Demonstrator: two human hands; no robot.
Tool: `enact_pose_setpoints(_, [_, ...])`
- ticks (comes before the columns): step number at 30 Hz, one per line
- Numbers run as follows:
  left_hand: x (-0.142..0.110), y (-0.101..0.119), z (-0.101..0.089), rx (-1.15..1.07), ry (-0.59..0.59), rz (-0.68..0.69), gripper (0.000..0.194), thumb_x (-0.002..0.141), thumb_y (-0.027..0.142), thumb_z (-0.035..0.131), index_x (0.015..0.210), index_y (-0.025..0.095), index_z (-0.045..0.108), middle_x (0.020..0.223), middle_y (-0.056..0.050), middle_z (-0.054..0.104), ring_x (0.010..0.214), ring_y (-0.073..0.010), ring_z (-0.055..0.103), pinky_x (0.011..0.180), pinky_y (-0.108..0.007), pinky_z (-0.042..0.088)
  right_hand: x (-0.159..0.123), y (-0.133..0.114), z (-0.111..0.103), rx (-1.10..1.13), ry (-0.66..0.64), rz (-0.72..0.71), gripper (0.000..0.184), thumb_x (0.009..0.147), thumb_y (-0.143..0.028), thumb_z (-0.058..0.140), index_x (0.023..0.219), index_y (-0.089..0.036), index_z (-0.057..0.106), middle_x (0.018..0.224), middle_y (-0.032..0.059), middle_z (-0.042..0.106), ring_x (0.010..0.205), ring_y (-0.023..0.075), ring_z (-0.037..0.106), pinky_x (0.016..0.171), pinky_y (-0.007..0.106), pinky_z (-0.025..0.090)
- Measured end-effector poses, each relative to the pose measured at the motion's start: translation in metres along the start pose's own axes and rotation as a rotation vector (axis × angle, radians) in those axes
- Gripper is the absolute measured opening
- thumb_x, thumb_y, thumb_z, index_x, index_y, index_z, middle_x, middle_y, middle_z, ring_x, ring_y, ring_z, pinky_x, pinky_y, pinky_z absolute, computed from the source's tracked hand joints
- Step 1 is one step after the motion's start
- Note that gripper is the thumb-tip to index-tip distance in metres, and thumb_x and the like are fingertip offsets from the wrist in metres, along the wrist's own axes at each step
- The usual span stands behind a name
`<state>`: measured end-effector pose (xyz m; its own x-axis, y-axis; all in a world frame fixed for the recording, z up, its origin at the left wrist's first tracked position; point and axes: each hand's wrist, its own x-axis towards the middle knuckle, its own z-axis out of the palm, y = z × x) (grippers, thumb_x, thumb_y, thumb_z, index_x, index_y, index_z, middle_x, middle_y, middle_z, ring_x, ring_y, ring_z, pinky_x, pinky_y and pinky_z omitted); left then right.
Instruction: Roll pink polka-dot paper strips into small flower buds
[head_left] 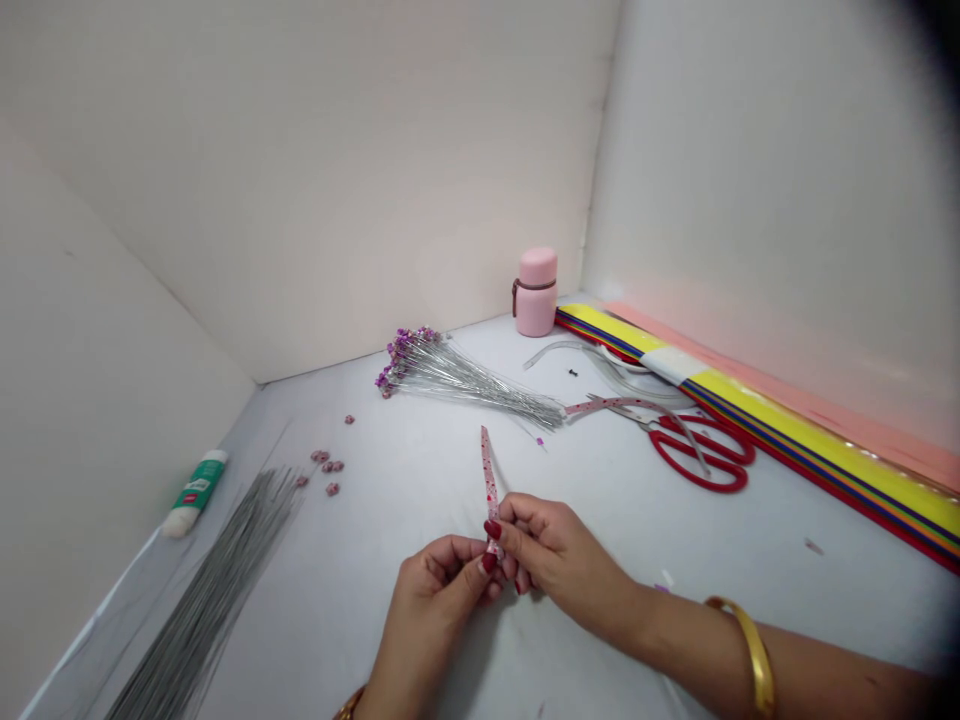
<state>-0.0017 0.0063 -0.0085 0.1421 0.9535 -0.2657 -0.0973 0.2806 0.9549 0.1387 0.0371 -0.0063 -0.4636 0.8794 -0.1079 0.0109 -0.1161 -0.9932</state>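
- From where I stand, the left grip (439,585) is pinched, thumb to fingers, on the lower part of a pink patterned strip (488,470)
- The right grip (546,545) pinches the same strip just beside it; one end sticks out beyond both, and fingers hide how the lower part lies
- Ahead of the grips, silver stems (480,382) with purple tips lie on the surface (420,470), a pink bottle (535,305) upright farther back
- Ahead to the right, red-handled scissors (705,455) have another strip (581,407) lying across them, in their way
- Beyond those, rightward, runs a stack of coloured sheets (757,412)
- To the left, small pink beads (328,467), grey wires (214,590), then a green-and-white tube (196,492)
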Motion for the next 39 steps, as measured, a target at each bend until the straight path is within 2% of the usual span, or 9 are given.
enact_pose_setpoints(5, [-0.005, 0.002, 0.000, 0.240, 0.083, 0.069, 0.018, 0.076, 0.026, 0.054, 0.071, 0.012, 0.064, 0.068, -0.006, 0.066, 0.063, -0.0144, 0.057, 0.060, -0.023, 0.044, -0.001, 0.000, 0.000, -0.033, 0.032, -0.031, 0.025, 0.081, -0.036, 0.047, 0.065, -0.017, 0.046, 0.050, -0.0047, 0.050, 0.042, 0.0060, 0.045, 0.042, 0.017, 0.035])
enact_pose_setpoints(12, [-0.014, 0.001, -0.006, 0.854, 0.122, 0.576, 0.017, 0.079, 0.015, 0.046, 0.083, 0.016, 0.063, 0.076, -0.006, 0.067, 0.068, -0.0154, 0.060, 0.064, -0.023, 0.044, 0.001, -0.001, 0.001, 0.032, -0.001, 0.049, 0.028, 0.080, -0.040, 0.046, 0.066, -0.017, 0.044, 0.050, -0.0052, 0.049, 0.039, 0.0055, 0.043, 0.039, 0.016, 0.033])
enact_pose_setpoints(14, [-0.014, 0.001, -0.008, 0.922, 0.120, 0.636, 0.018, 0.079, 0.013, 0.045, 0.083, 0.016, 0.062, 0.074, -0.006, 0.066, 0.066, -0.0156, 0.060, 0.063, -0.023, 0.043, 0.001, -0.001, 0.001, 0.029, -0.001, 0.050, 0.028, 0.080, -0.041, 0.046, 0.066, -0.017, 0.044, 0.050, -0.0054, 0.048, 0.039, 0.0056, 0.043, 0.038, 0.016, 0.033])
enact_pose_setpoints(17, [-0.013, 0.002, -0.006, 0.818, 0.128, 0.492, 0.017, 0.080, 0.017, 0.045, 0.080, 0.016, 0.062, 0.074, -0.006, 0.065, 0.067, -0.0157, 0.059, 0.063, -0.024, 0.042, 0.000, 0.000, 0.001, -0.005, 0.016, -0.013, 0.025, 0.081, -0.037, 0.046, 0.066, -0.017, 0.046, 0.052, -0.0049, 0.048, 0.043, 0.0060, 0.043, 0.042, 0.017, 0.034])
enact_pose_setpoints(22, [-0.008, 0.004, 0.002, 0.182, 0.083, 0.052, 0.016, 0.077, 0.024, 0.053, 0.069, 0.013, 0.061, 0.064, -0.004, 0.063, 0.058, -0.0115, 0.053, 0.056, -0.020, 0.041, -0.001, 0.001, -0.001, -0.088, 0.042, -0.094, 0.024, 0.083, -0.033, 0.045, 0.066, -0.016, 0.048, 0.051, -0.0050, 0.047, 0.046, 0.0068, 0.043, 0.045, 0.018, 0.035])
enact_pose_setpoints(25, [-0.004, 0.002, 0.004, -0.115, 0.019, -0.105, 0.017, 0.073, 0.025, 0.059, 0.066, 0.009, 0.061, 0.061, -0.005, 0.061, 0.050, -0.0077, 0.048, 0.052, -0.018, 0.038, 0.000, 0.000, -0.001, -0.114, 0.048, -0.095, 0.026, 0.084, -0.035, 0.044, 0.065, -0.016, 0.047, 0.049, -0.0051, 0.046, 0.045, 0.0070, 0.043, 0.045, 0.018, 0.034])
enact_pose_setpoints(28, [-0.003, 0.001, 0.004, -0.140, 0.038, -0.099, 0.017, 0.072, 0.025, 0.060, 0.066, 0.009, 0.061, 0.060, -0.004, 0.061, 0.051, -0.0078, 0.047, 0.052, -0.018, 0.037, 0.001, 0.001, -0.002, -0.087, 0.032, -0.079, 0.028, 0.084, -0.039, 0.043, 0.067, -0.017, 0.047, 0.051, -0.0047, 0.048, 0.046, 0.0071, 0.044, 0.045, 0.018, 0.035])
enact_pose_setpoints(35, [-0.010, 0.007, 0.004, 0.141, 0.098, 0.105, 0.016, 0.076, 0.026, 0.056, 0.069, 0.012, 0.062, 0.065, -0.004, 0.063, 0.063, -0.0131, 0.051, 0.060, -0.022, 0.039, 0.001, 0.006, -0.003, -0.076, -0.071, -0.028, 0.031, 0.084, -0.043, 0.039, 0.068, -0.017, 0.044, 0.055, -0.0036, 0.050, 0.045, 0.0070, 0.045, 0.043, 0.017, 0.035])
enact_pose_setpoints(39, [-0.006, 0.003, 0.002, -0.073, 0.022, -0.037, 0.014, 0.075, 0.023, 0.057, 0.068, 0.011, 0.061, 0.064, -0.004, 0.062, 0.056, -0.0100, 0.050, 0.056, -0.020, 0.038, 0.000, 0.003, -0.003, -0.096, -0.054, -0.060, 0.030, 0.085, -0.039, 0.040, 0.066, -0.017, 0.044, 0.052, -0.0041, 0.049, 0.046, 0.0068, 0.045, 0.045, 0.017, 0.035])
